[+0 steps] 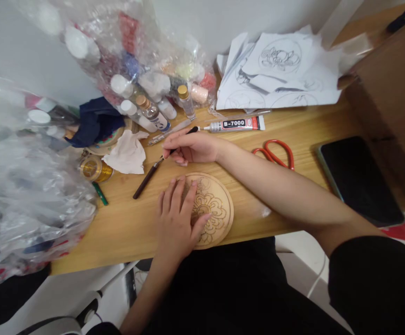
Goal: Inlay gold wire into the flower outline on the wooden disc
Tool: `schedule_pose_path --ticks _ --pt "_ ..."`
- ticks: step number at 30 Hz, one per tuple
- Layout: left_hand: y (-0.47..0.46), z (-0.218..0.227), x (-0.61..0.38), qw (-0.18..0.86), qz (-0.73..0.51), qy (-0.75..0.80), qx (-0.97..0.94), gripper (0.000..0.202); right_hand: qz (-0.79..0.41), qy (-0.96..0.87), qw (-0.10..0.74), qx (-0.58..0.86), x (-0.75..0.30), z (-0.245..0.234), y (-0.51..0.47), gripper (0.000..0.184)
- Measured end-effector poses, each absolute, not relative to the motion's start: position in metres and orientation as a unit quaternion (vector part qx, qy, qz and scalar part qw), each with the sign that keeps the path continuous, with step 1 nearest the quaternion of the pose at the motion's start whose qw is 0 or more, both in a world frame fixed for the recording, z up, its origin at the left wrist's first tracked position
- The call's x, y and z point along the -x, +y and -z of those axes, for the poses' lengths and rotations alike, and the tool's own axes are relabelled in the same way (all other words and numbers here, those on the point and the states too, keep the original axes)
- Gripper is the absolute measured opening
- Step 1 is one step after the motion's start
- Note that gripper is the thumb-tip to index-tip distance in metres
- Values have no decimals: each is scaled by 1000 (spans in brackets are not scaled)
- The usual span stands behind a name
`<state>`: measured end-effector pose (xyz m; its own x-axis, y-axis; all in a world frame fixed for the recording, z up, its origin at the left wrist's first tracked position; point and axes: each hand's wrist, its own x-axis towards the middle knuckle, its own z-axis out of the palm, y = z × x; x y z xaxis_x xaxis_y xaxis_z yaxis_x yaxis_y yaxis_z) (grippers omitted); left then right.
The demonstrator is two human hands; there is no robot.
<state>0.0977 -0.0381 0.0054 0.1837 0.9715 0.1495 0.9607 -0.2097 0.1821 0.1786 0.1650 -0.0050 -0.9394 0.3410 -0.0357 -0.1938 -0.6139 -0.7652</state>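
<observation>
1. The round wooden disc (pixel 212 209), carved with a flower pattern, lies flat on the wooden table (pixel 125 223) near its front edge, right in front of me.
2. My left hand (pixel 178 218) lies flat on the disc's left half, fingers spread and pressing down, not closed around anything.
3. My right hand (pixel 192 148) is just behind the disc, fingers pinched shut on a dark-handled tool (pixel 151 172); its long handle slants down to the left over the table.
4. Just beyond that hand lies a tube of glue (pixel 237 124), and to its right a pair of red scissors (pixel 275 153).
5. A dark phone (pixel 359 179) lies face up at the far right.
6. Sheets of paper with drawings (pixel 279 70) are piled at the back.
7. Plastic bags of small bottles (pixel 143 70) crowd the left, with a crumpled tissue (pixel 127 153) near them.
</observation>
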Motion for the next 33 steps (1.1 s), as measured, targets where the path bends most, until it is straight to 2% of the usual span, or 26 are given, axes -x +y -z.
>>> schedule_pose_path --ticks 5,17,33 --pt "-38 -4 -98 29 -123 633 -763 67 -891 -422 142 86 -178 6 166 31" --pt "-37 -6 -99 7 -92 628 -773 62 -889 -430 141 65 -179 6 167 34" --pt "-36 1 -106 54 -191 679 -707 61 -895 -414 153 61 -178 11 167 26"
